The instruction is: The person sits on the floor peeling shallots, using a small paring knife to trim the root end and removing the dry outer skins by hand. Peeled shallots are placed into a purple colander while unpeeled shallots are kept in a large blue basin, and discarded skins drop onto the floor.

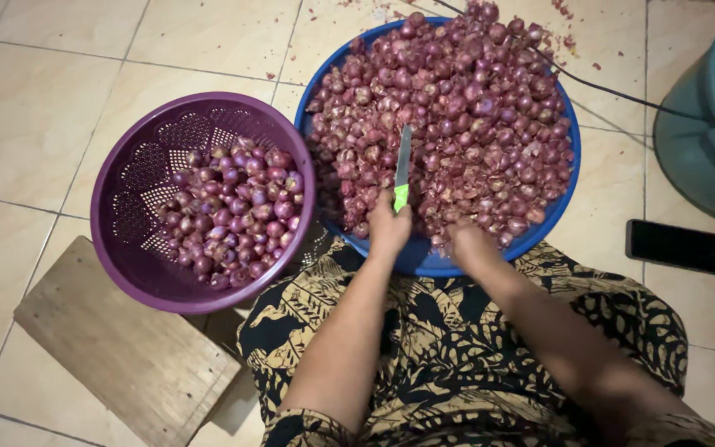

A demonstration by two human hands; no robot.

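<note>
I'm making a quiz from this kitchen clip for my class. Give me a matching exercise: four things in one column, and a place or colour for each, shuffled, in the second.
Things:
1. knife
2. purple basket
3. phone
4. wooden board

Places or colours:
A. dark, flat on the tiles to the right of the blue basin
B. green handle, in the left hand
C. on the floor under the basket's near edge
D. holds the peeled shallots

Pairs: 1-B, 2-D, 3-A, 4-C

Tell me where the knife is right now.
In the head view, the knife is at centre, held in the left hand, blade pointing up over the shallots in the blue basin.
</note>
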